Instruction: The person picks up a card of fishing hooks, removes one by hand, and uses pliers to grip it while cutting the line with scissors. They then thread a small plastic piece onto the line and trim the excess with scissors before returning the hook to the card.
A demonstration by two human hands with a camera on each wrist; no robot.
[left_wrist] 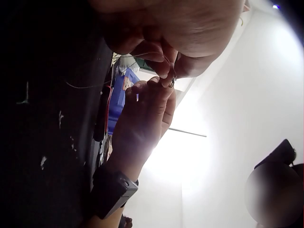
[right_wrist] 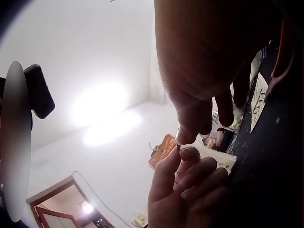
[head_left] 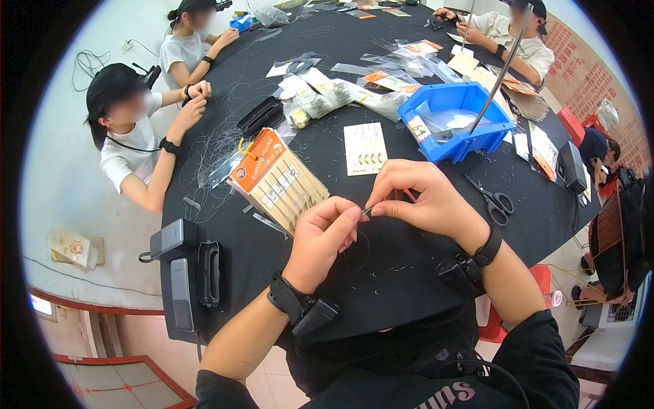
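Fingers of my left hand and right hand, tips closed, pinch what looks like a hook above the tabletop.
Seemingly I'm working line at it; next calls for steady tension.

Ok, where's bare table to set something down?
One patch lies between the black case and left wristband; another, flecked with white bits, between both wristbands. It's crowded beyond the blue bin with packets, and left of the Fishing Hooks pack with tangled line.

Left hand, right hand, tiny pinched piece, scissors
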